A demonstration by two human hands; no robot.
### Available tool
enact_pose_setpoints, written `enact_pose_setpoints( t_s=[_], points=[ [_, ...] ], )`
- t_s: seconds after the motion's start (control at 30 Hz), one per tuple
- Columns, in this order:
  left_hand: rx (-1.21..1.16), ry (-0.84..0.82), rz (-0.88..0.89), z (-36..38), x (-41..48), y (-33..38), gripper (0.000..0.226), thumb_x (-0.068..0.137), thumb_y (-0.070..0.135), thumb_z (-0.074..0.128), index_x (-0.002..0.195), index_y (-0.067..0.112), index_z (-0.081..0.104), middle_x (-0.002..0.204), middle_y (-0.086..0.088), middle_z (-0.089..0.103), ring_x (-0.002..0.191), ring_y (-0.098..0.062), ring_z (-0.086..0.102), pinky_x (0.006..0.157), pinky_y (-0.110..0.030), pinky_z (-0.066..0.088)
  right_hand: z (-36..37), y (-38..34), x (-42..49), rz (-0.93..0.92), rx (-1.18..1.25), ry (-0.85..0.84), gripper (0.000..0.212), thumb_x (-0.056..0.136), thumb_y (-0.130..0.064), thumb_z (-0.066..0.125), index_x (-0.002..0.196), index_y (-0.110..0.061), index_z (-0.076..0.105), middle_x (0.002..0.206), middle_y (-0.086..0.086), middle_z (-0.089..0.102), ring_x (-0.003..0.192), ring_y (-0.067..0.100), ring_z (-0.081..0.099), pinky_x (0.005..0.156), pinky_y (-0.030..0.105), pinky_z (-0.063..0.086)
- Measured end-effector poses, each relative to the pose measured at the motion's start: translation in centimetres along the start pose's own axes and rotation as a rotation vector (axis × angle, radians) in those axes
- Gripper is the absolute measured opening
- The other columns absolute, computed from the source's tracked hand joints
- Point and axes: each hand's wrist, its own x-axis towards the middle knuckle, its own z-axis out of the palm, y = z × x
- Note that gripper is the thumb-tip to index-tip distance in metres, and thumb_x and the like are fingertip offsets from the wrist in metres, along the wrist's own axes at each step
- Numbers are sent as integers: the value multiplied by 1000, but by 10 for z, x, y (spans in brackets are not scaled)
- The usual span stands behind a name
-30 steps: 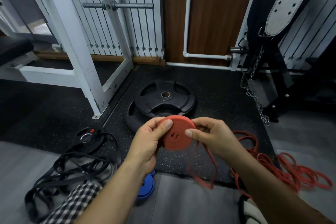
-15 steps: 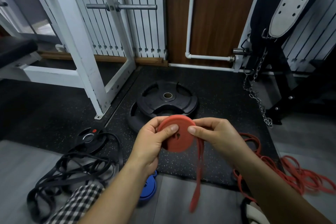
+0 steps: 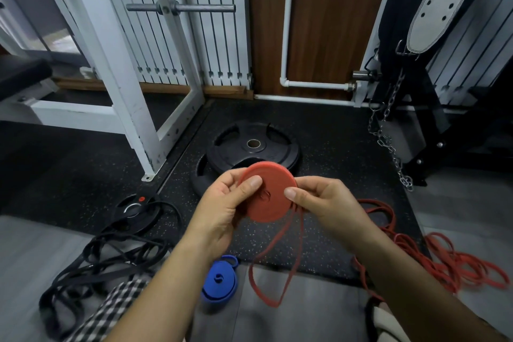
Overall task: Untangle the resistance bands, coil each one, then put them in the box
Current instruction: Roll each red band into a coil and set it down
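A red resistance band wound into a flat round coil [image 3: 270,193] is held up in front of me. My left hand [image 3: 224,208] grips its left side, thumb pressed on the face. My right hand [image 3: 324,203] pinches its right edge, where the loose tail [image 3: 280,266] hangs down in a loop. A coiled blue band [image 3: 220,282] lies on the floor below my left forearm. Tangled black bands [image 3: 105,261] lie at the lower left, and tangled red bands [image 3: 449,261] at the right. No box is in view.
Two black weight plates [image 3: 252,147] lie stacked on the speckled rubber mat [image 3: 333,147] ahead. A small black plate [image 3: 136,209] sits at the left. A white rack frame [image 3: 125,86] stands at the left, a chain [image 3: 388,144] and black bench at the right.
The coil has turned a little in my hands and grown by a wrap. The hanging tail has shortened and now hangs as an open loop.
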Motion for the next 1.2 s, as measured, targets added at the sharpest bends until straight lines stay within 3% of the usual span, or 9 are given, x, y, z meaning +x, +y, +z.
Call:
enact_pose_setpoints(
  t_s=[0.1, 0.2, 0.4, 0.47, 0.63, 0.77, 0.87, 0.97, 1.2],
  points=[
    [194, -32, 113, -5, 2, 3, 35, 63, 25, 67, 97, 21, 65, 86, 5, 71, 77, -4, 64, 63, -16, 51, -3, 1, 0, -39, -231, -37, 12, 85, -15, 65, 92, -24, 69, 85, 8, 72, 80, 22, 68, 72, 31, 57],
    [312, -65, 136, -3, 0, -3, 26, 62, 29, 67, 85, 17, 69, 81, 4, 69, 75, -3, 62, 66, -13, 48, 2, 3, -1, -76, -315, -55, 12, 84, -16, 66, 90, -25, 71, 84, 10, 72, 83, 27, 67, 78, 41, 55],
    [16, 71, -1, 4, 2, -10, 18, 66, 25, 64, 79, 14, 65, 66, 1, 68, 61, -9, 61, 57, -25, 50, 3, -1, -1, -33, -59, -43, 15, 82, -13, 66, 91, -24, 67, 89, 4, 72, 82, 14, 69, 73, 20, 56],
    [-25, 74, -40, 4, 2, -9, 16, 69, 24, 63, 80, 13, 65, 67, 0, 68, 61, -11, 61, 60, -28, 50, 2, 0, 0, -39, -64, -28, 13, 82, -13, 66, 91, -23, 68, 89, 3, 73, 81, 12, 69, 74, 20, 55],
    [71, -54, -54, 4, 1, -10, 34, 62, 22, 67, 95, 11, 66, 80, -4, 70, 70, -12, 64, 59, -23, 52, -4, 1, 2, -27, -91, -15, 13, 82, -14, 67, 88, -26, 69, 87, -1, 73, 80, 9, 70, 74, 21, 55],
    [13, 33, -9, 7, 0, -12, 21, 67, 17, 65, 88, 13, 65, 74, 0, 70, 67, -10, 64, 60, -24, 53, -4, -3, 0, -3, -19, -18, 13, 80, -11, 68, 85, -23, 68, 85, 0, 73, 77, 9, 70, 70, 17, 55],
    [-105, 93, -5, 6, 3, -8, 13, 73, 15, 63, 85, 14, 63, 73, 0, 69, 70, -14, 64, 60, -26, 54, -7, -4, 0, 49, -39, -22, 9, 79, -12, 69, 85, -20, 69, 82, 9, 73, 74, 14, 67, 71, 23, 56],
    [-201, 107, -20, 7, 2, -6, 17, 69, 19, 62, 85, 15, 63, 75, -1, 69, 74, -15, 63, 61, -27, 55, -6, -3, 1, 49, -15, -2, 10, 79, -15, 69, 83, -23, 70, 76, 2, 72, 70, 9, 65, 69, 20, 55],
    [-296, 192, -27, 11, 3, -12, 7, 85, 13, 56, 89, 15, 62, 85, -5, 66, 79, -18, 61, 72, -36, 52, 12, 5, 1, 31, 97, 92, 16, 83, -10, 65, 94, -22, 68, 83, -6, 73, 81, 5, 70, 72, 15, 54]
  ],
)
